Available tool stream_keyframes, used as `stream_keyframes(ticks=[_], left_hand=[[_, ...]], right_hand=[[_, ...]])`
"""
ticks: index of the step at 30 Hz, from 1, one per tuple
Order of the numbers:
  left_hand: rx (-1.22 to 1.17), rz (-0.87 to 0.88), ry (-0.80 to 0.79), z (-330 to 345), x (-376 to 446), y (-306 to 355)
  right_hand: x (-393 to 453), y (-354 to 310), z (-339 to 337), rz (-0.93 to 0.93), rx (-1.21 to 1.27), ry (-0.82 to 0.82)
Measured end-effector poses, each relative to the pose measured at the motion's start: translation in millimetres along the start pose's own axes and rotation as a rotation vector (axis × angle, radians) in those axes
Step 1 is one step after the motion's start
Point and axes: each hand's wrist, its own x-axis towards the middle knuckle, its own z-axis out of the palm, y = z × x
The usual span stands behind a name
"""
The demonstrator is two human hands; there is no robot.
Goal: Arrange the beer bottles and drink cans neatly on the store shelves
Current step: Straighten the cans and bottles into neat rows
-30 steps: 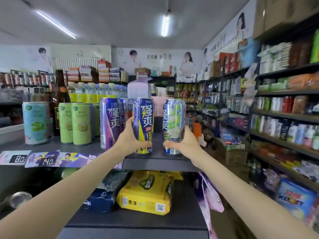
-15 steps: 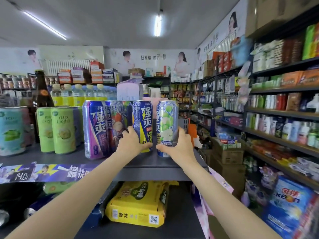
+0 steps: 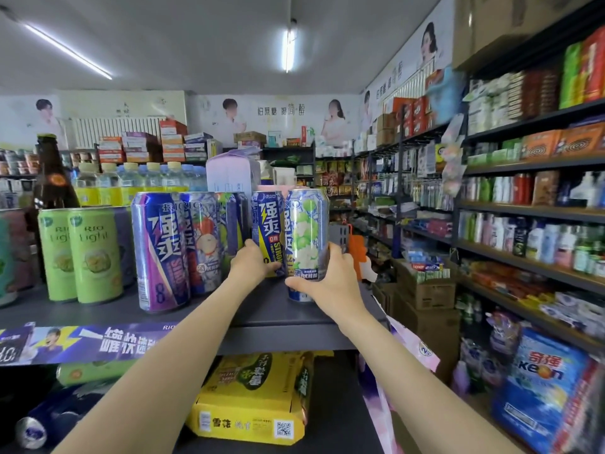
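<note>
Head view: at frame centre the left hand [image 3: 252,262] grips the blue-and-yellow can [image 3: 266,231], and the right hand [image 3: 327,273] grips the pale green-fruit can [image 3: 306,237]. Both cans stand upright on the grey shelf [image 3: 288,332], now touching side by side, where a gap separated them a second ago. The camera has closed in: the purple can [image 3: 160,253] and green cans [image 3: 95,253], left of centre, loom larger.

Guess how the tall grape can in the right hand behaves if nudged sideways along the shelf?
The grape can is tall and narrow, so it probably tips rather than slides. The right hand grips it low, which should steady it. Its glossy printed wall looks slippery.
</note>
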Motion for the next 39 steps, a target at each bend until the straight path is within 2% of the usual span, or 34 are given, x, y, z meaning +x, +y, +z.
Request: stream_keyframes(ticks=[7,11,14,17,21,23,26,30,36,39], left_hand=[[0.051,0.021,-0.075,1.4,5.4,-2.1],[0.006,0.164,-0.089,-17.0,-22.7,-22.8],[-0.032,0.329,-0.081,-34.6,-60.9,-44.6],[0.086,0.509,-0.074,-46.4,-94.0,-57.3],[0.193,0.507,-0.043,-50.6,-103.9,-51.7],[0.238,0.463,0.011,-47.0,-105.1,-51.8],[0.318,0.39,0.194,-44.9,-113.5,-59.2],[0.194,0.398,0.426,-46.6,-124.0,-77.8],[0.048,0.482,0.426,-32.3,-148.3,-111.2],[0.028,0.564,0.462,-13.6,-181.2,-126.4]], right_hand=[[2.6,1.2,-1.4,0.002,-0.01,0.017],[3.0,0.2,-3.7,0.013,0.007,0.016],[-1.4,-0.4,-7.3,0.018,0.013,-0.046],[0.6,-7.3,-13.6,0.028,-0.011,-0.14],[4.6,-29.5,-8.5,0.054,-0.176,-0.237],[2.0,-37.9,0.1,0.022,-0.255,-0.235],[4.9,-41.3,12.1,0.006,-0.28,-0.24],[13.8,-42.5,24.9,0.039,-0.274,-0.26],[12.6,-45.3,42.2,0.09,-0.138,-0.278],[-8.3,-36.2,24.6,-0.027,-0.044,-0.136]])
